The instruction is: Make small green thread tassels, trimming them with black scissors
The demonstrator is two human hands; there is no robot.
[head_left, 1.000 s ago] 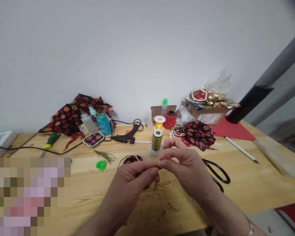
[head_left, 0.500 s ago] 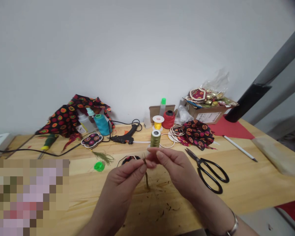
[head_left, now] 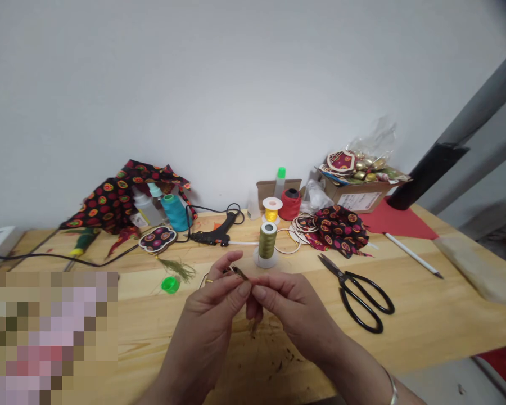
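At centre, over the table: both hands meet fingertip to fingertip, pinched on one small bundle.
Left hand [head_left: 213, 312]: thumb and forefinger closed on the olive thread bundle [head_left: 239, 273]; ring on one finger; other fingers raised a little.
Right hand [head_left: 287, 312]: thumb and forefinger closed on the same bundle, just beside the left fingertips; bracelet at the wrist.
Bundle position: held above the wooden table [head_left: 425, 315], its upper end sticking out above the left fingers, loose strands hanging below the hands. How it is tied: cannot tell, too small.
Under the hands: dark thread scraps [head_left: 284, 357] scattered on the wood.
Just behind the hands: olive thread spool [head_left: 267, 241], upright on a white base. A hoop with dark fabric is mostly hidden by the left hand.
Right of hands: black scissors [head_left: 358, 292], lying flat, blades toward the spool, apart from the right hand.
Left of hands: green cap [head_left: 170, 284] and a green tassel [head_left: 177, 267], near each other.
Further back: black glue gun [head_left: 217, 232] with its cord; yellow spool [head_left: 272, 209] and red spool [head_left: 290, 203] side by side; teal spool [head_left: 176, 212] beside squeeze bottles; patterned fabric [head_left: 109, 205] heaped at the wall.
Back right: patterned fabric pieces [head_left: 341, 229], cardboard box [head_left: 358, 197] full of ornaments, red sheet [head_left: 398, 224], white pencil [head_left: 411, 255].
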